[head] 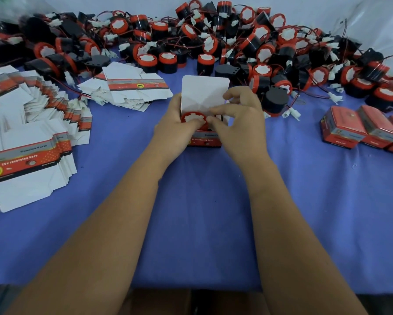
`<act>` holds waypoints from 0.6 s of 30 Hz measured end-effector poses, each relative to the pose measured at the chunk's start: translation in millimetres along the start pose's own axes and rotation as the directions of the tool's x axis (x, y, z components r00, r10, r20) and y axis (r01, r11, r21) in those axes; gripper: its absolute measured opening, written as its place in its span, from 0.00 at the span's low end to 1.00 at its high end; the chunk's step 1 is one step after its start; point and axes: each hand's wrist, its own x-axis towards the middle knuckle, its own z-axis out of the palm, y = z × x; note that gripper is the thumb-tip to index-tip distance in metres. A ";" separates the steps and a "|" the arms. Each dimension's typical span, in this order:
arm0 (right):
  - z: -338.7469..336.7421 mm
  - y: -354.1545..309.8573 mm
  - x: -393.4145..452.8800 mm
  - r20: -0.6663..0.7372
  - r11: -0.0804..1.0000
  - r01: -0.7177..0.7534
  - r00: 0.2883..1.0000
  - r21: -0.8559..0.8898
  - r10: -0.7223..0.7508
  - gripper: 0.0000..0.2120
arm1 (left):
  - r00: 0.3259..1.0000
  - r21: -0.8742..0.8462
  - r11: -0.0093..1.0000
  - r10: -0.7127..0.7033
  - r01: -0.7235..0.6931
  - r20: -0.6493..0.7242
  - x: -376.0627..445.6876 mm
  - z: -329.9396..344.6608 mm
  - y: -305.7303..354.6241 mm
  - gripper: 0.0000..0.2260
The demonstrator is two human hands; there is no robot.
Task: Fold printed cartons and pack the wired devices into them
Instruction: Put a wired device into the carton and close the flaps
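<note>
An open printed carton (204,94) stands at the table's middle, its white lid flap upright. A red-and-black wired device (194,119) with a white centre sits in the carton's mouth. My left hand (175,119) grips the carton's left side, thumb over the device's red rim. My right hand (238,117) curls over the carton's right side, fingertips pinching at the device's right edge. The carton's red front panel (204,140) shows between my wrists.
A big heap of wired devices (213,42) covers the back of the blue table (202,212). Flat unfolded cartons lie stacked at the left (27,137) and behind-left (132,87). Closed red cartons (361,130) stand at the right.
</note>
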 end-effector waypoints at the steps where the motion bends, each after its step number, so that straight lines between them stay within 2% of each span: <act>1: 0.1 -0.6 -1.0 0.019 0.998 -0.013 1.000 0.057 0.012 0.06 | 1.000 -0.006 1.000 -0.001 0.001 -0.005 -0.1 0.3 -0.2 0.22; 7: -3.5 -8.6 -3.2 0.116 0.976 -0.097 0.990 0.196 0.075 0.14 | 1.000 0.008 1.000 -0.016 0.016 -0.021 -0.5 2.2 2.1 0.22; 10: -6.2 -10.3 -6.6 0.225 0.912 -0.224 0.963 0.344 0.152 0.15 | 0.998 0.028 0.998 -0.051 0.052 -0.026 -1.1 1.8 4.0 0.13; 11: -7.2 -10.4 -7.2 0.256 0.862 -0.292 0.946 0.416 0.197 0.14 | 0.998 0.021 0.998 -0.059 0.059 -0.021 -2.0 1.3 4.8 0.13; 13: -7.2 -8.9 -7.0 0.297 0.763 -0.394 0.915 0.512 0.273 0.12 | 0.997 -0.056 0.996 -0.075 0.075 0.012 -3.2 1.0 6.2 0.23; 15: -5.3 -8.4 -6.2 0.291 0.798 -0.397 0.912 0.454 0.288 0.13 | 0.995 -0.194 0.976 -0.097 0.101 0.032 -2.2 0.4 5.7 0.29; 18: -0.7 -9.7 -5.1 0.245 0.835 -0.375 0.923 0.403 0.296 0.11 | 0.999 -0.285 0.957 -0.047 0.051 0.020 0.6 -3.4 5.0 0.22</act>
